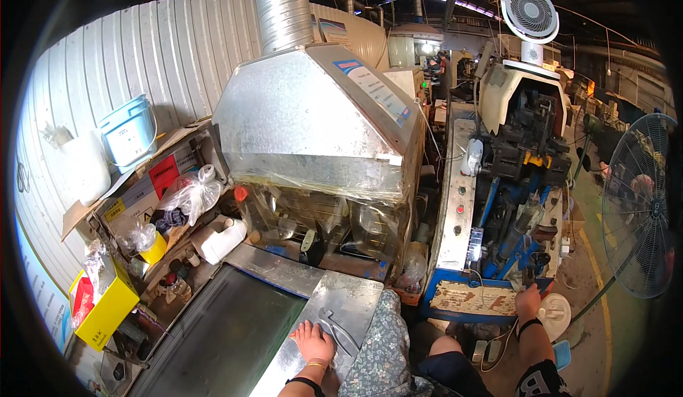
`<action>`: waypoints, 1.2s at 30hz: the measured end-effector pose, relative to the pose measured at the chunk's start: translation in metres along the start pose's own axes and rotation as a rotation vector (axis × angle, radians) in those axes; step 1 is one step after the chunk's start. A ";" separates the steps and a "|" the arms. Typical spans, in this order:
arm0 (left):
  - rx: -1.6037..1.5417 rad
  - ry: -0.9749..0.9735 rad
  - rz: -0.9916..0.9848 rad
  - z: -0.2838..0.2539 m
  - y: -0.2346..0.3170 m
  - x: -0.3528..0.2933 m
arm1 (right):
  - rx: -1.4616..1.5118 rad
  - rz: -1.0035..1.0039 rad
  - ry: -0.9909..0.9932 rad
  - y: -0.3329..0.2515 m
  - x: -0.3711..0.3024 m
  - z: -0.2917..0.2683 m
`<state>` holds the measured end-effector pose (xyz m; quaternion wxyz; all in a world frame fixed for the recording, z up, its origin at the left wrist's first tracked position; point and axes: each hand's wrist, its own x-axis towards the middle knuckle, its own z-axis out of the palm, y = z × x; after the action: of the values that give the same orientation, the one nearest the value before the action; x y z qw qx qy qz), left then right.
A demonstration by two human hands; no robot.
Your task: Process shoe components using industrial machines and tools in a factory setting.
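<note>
My left hand point(311, 343) lies flat on a bare metal plate point(348, 294) beside a dark belt surface point(220, 333), its fingers stretched out and holding nothing. Just right of its fingertips, a pair of metal pliers point(339, 331) rests on the same plate. Off to the right, my right hand point(527, 302) reaches to the front edge of a machine with blue parts point(509, 244). Its fingers look closed around something dark there, too small and hidden to name. Patterned grey cloth point(380, 351) lies over my lap between the hands.
A metal hood point(313, 112) with plastic sheeting stands ahead. On the left are a shelf with a white jug point(219, 240), a yellow box point(107, 301) and a blue bucket point(128, 132). A standing fan point(639, 205) is at right, near a round white lid point(554, 316).
</note>
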<state>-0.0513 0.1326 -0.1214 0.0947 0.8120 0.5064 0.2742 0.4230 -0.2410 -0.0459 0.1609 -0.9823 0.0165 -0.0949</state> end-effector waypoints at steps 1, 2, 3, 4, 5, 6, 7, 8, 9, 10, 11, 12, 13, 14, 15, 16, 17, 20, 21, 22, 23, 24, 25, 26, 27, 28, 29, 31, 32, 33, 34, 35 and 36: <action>0.001 0.000 -0.002 0.000 0.000 0.000 | 0.006 -0.008 0.000 0.000 0.000 0.000; 0.002 0.001 -0.003 0.000 0.000 0.000 | 0.008 -0.004 -0.002 0.000 0.000 0.001; 0.001 0.000 -0.005 -0.001 0.000 0.000 | 0.009 0.005 0.002 0.000 0.000 0.001; 0.003 0.000 -0.005 -0.001 0.001 0.000 | 0.008 -0.005 0.001 0.001 0.000 0.002; 0.002 -0.002 -0.006 -0.001 0.001 0.000 | 0.005 -0.011 0.005 0.001 0.001 0.003; 0.002 -0.003 -0.008 -0.001 0.001 0.000 | 0.002 -0.010 0.015 0.001 0.001 0.003; 0.002 -0.004 -0.009 0.000 0.000 0.000 | 0.004 -0.020 0.012 0.002 0.001 0.004; 0.002 -0.004 -0.010 0.000 0.000 0.000 | 0.006 -0.023 0.014 0.002 0.001 0.004; -0.001 0.002 -0.007 0.000 0.000 0.000 | 0.005 -0.011 0.017 0.001 0.001 0.004; 0.006 -0.004 -0.010 0.001 -0.001 0.000 | 0.008 -0.021 0.012 0.001 0.001 0.003; 0.010 -0.004 -0.008 0.002 -0.001 0.000 | 0.008 -0.017 0.007 0.000 0.001 0.002; 0.014 0.000 -0.008 0.002 -0.001 0.000 | 0.007 0.004 -0.018 -0.001 0.001 0.000; 0.011 -0.001 -0.007 0.002 -0.002 0.000 | 0.018 0.006 -0.037 -0.002 0.000 -0.002; 0.006 0.002 -0.008 0.002 -0.002 0.000 | 0.029 0.024 -0.077 -0.003 0.000 -0.005; -0.001 -0.002 -0.014 0.002 -0.002 0.000 | 0.049 0.039 -0.095 -0.004 -0.001 -0.007; 0.005 -0.002 -0.010 0.002 -0.001 0.000 | 0.038 0.036 -0.107 -0.005 -0.002 -0.009; 0.008 -0.007 -0.011 0.001 -0.001 0.000 | 0.036 0.030 -0.097 -0.006 -0.003 -0.010; 0.017 -0.015 -0.014 -0.002 0.001 0.000 | 0.046 0.021 -0.073 -0.007 -0.004 -0.012; 0.021 -0.016 -0.014 -0.003 0.002 0.000 | 0.054 0.028 -0.069 -0.006 -0.005 -0.011; 0.017 -0.021 -0.018 -0.004 0.002 0.000 | 0.055 0.015 -0.059 -0.006 -0.005 -0.010; 0.013 -0.026 -0.021 -0.004 0.003 0.000 | 0.058 0.011 -0.052 -0.005 -0.004 -0.008; 0.008 -0.024 -0.021 -0.005 0.003 0.000 | 0.062 0.014 -0.044 -0.004 -0.004 -0.007; 0.012 -0.032 -0.023 -0.005 0.003 0.000 | 0.068 -0.003 -0.038 -0.003 -0.003 -0.005; 0.014 -0.034 -0.021 -0.004 0.002 0.000 | 0.074 -0.012 -0.031 -0.002 -0.003 -0.004; 0.017 -0.036 -0.018 -0.004 0.002 0.000 | 0.081 -0.013 -0.024 0.000 -0.002 -0.003; 0.014 -0.028 -0.014 -0.003 0.002 0.000 | 0.085 -0.020 -0.026 0.000 -0.002 -0.002; 0.011 -0.020 -0.011 -0.003 0.001 0.000 | 0.089 -0.018 -0.027 0.001 -0.002 -0.001; 0.004 -0.004 -0.002 -0.002 0.001 0.000 | 0.095 -0.011 -0.030 0.001 -0.001 -0.001; 0.001 0.004 0.003 -0.001 0.000 0.000 | 0.099 -0.005 -0.032 0.001 -0.001 -0.002; -0.004 0.010 0.007 -0.001 0.000 0.000 | 0.104 0.008 -0.032 0.001 -0.001 -0.002; -0.005 0.014 0.007 -0.001 0.000 0.000 | 0.103 -0.003 -0.035 0.001 -0.001 -0.002; -0.009 0.017 0.005 -0.001 0.000 -0.001 | 0.104 -0.006 -0.035 0.000 -0.002 -0.002; -0.012 0.020 0.004 -0.002 0.000 -0.001 | 0.103 0.008 -0.038 0.000 -0.002 -0.002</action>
<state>-0.0520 0.1317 -0.1202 0.0941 0.8097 0.5041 0.2854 0.4207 -0.2418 -0.0440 0.2117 -0.9743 0.0123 -0.0762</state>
